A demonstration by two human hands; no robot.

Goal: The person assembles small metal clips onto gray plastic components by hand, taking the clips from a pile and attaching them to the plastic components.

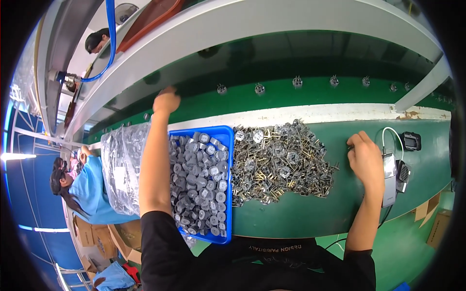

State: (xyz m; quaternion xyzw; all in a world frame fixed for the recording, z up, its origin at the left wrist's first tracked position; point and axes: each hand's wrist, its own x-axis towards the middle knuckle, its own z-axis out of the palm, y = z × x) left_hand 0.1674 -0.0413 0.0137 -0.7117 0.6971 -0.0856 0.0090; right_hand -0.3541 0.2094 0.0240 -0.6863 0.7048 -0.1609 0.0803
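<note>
My left hand (166, 100) reaches over the green conveyor belt (194, 104), past the blue tray. Motion smears its fingers, and whatever they may hold is hidden. My right hand (365, 157) is above the green table (286, 220), right of a pile of small metal parts with brass pins (281, 160). Its fingers are curled together, with a bit of something dark at the fingertips that is too small to name. Between my arms stands the blue tray (230, 194), full of grey rounded plastic housings (194, 179). Small pinned parts (259, 88) stand spaced out along the belt.
A clear plastic bag (121, 169) lies left of the tray. Beside my right hand are a grey-white box device (390, 179) with a white cable and a small black device (411, 141). A white rail edges the belt. A co-worker in blue (97, 189) sits at the left.
</note>
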